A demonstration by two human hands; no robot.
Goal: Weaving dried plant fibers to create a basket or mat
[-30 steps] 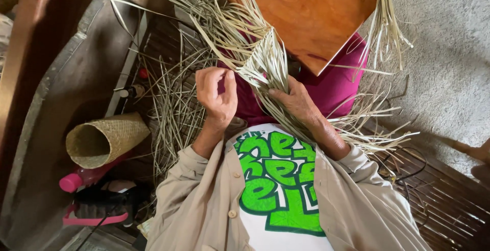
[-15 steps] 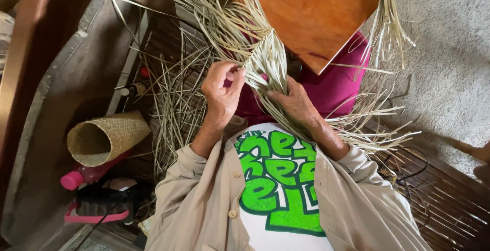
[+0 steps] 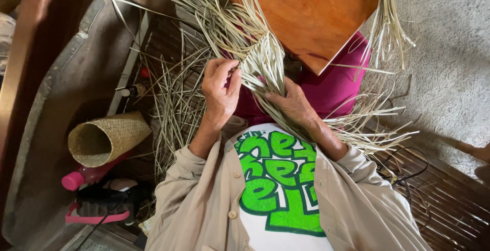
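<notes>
Since a moment ago the left hand (image 3: 220, 91) has risen, pinching dry flat straw strips (image 3: 258, 59), while the right hand (image 3: 292, 104) clasps the woven part below.

I see a flat woven piece of pale straw strips (image 3: 263, 64) | half woven, loose ends sticking out all around | tilted, on my lap below the wooden board (image 3: 311, 11).

A pink bottle (image 3: 84, 176) with a pink cap lies at the near left, just beside the mouth of a woven cone basket (image 3: 107, 137). No labels, signs or screens are visible.
</notes>
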